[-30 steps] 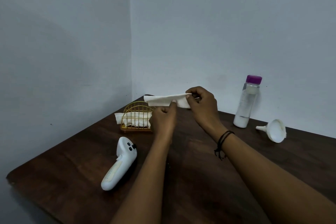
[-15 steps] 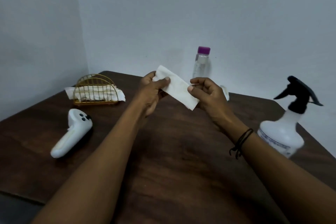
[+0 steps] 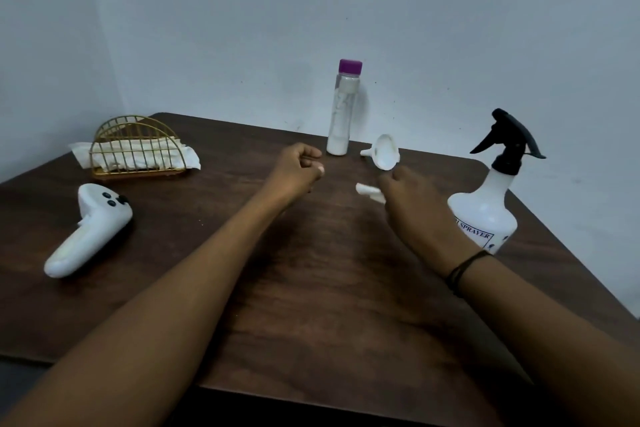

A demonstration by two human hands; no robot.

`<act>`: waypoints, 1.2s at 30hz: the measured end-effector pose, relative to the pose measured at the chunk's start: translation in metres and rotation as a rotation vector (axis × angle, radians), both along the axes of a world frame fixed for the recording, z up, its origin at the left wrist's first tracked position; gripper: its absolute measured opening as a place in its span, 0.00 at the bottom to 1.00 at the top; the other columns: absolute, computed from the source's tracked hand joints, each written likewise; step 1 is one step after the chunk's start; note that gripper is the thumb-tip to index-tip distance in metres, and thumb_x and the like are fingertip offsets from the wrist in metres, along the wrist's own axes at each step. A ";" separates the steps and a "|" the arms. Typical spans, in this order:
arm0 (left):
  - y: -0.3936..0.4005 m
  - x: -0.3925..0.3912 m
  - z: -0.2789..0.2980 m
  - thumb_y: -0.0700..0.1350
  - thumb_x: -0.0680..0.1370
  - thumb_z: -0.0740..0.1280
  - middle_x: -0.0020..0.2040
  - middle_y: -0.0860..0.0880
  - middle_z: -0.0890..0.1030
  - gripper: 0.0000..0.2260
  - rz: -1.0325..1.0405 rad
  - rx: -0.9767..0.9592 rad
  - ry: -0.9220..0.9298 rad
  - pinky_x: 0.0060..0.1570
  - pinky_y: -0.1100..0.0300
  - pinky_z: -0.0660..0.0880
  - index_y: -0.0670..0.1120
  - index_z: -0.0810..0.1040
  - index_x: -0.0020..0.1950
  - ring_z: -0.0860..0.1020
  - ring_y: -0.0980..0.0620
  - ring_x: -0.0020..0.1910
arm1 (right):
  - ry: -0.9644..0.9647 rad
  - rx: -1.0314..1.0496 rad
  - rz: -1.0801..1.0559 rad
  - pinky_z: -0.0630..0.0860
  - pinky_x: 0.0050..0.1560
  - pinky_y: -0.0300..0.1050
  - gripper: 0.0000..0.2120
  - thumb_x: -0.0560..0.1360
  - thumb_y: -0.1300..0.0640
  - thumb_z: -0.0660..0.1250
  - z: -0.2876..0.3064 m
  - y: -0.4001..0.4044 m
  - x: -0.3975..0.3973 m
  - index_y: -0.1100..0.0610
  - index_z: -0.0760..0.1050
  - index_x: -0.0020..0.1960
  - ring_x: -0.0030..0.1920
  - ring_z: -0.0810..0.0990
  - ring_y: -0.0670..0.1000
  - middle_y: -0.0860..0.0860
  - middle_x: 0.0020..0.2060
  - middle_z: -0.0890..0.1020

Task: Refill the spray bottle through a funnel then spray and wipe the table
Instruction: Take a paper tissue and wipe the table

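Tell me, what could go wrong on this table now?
The right hand holds a tissue close to the funnel, which lies on its side; a nudge could roll it away. The tall bottle stands just behind the left hand, so a reach might tip it. The spray bottle stands beside the right wrist, so an arm swing could knock it.

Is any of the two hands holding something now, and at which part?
The right hand holds a folded white tissue by one end; the other end sticks out. The left hand is curled and holds nothing visible.
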State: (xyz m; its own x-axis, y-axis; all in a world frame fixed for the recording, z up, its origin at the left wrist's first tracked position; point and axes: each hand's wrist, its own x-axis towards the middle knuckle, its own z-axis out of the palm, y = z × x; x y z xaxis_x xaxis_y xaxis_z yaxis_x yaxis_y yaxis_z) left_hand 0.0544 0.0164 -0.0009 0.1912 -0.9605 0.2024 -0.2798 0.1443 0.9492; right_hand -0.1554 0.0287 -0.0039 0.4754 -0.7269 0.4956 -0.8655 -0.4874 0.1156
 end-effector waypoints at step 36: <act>-0.013 0.020 -0.012 0.43 0.76 0.69 0.44 0.50 0.85 0.05 0.212 -0.154 -0.519 0.49 0.50 0.80 0.49 0.81 0.41 0.82 0.50 0.45 | 0.077 0.481 0.356 0.72 0.53 0.41 0.15 0.76 0.63 0.66 -0.004 0.015 0.054 0.55 0.82 0.60 0.56 0.81 0.55 0.55 0.58 0.83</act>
State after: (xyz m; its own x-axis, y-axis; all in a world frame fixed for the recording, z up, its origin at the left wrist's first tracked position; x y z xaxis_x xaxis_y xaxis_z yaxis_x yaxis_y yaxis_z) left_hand 0.0747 0.0038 -0.0125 0.2142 -0.8643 0.4552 -0.7408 0.1600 0.6524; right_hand -0.1009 0.0434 -0.0077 0.7524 -0.6503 0.1049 -0.6372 -0.7589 -0.1341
